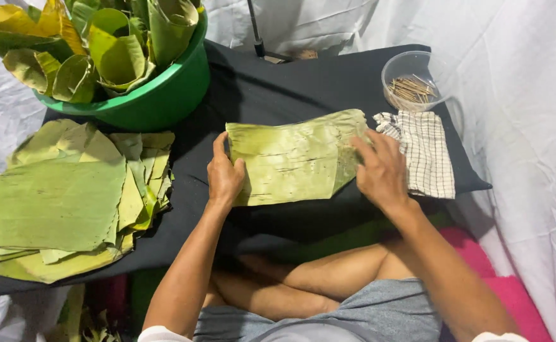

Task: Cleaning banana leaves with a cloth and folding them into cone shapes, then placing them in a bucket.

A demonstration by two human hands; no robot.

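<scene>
Here the leaf piece point(297, 161) lies between left hand point(224, 175) and right hand point(382, 171).

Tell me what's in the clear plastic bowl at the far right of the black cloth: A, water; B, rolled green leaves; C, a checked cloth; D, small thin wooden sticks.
D: the clear plastic bowl holds a loose bunch of small thin wooden sticks, while the checked cloth lies flat beside it and the rolled leaves sit in the green tub.
</scene>
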